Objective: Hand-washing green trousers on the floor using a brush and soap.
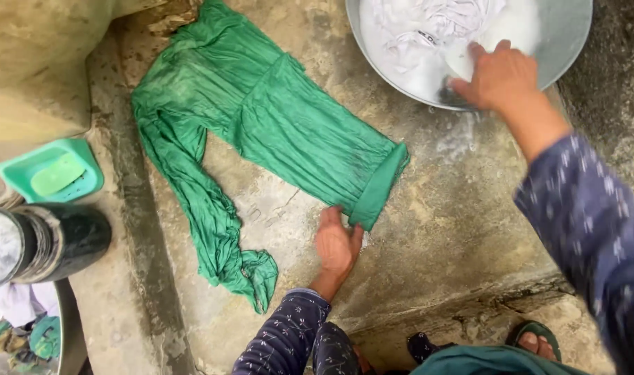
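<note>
The green garment (275, 132) lies spread flat on the wet concrete slab (462, 229), with the left hand (337, 246) resting open and flat beside its folded hem, holding nothing. The right hand (501, 75) reaches over the rim of the metal basin (573, 42) of soapy water and white laundry (428, 24), its grip closed on a dark scrubbing brush (450, 94). At the left edge, well apart, sit a teal soap dish (49, 172) and a dark cylindrical container (43, 239).
</note>
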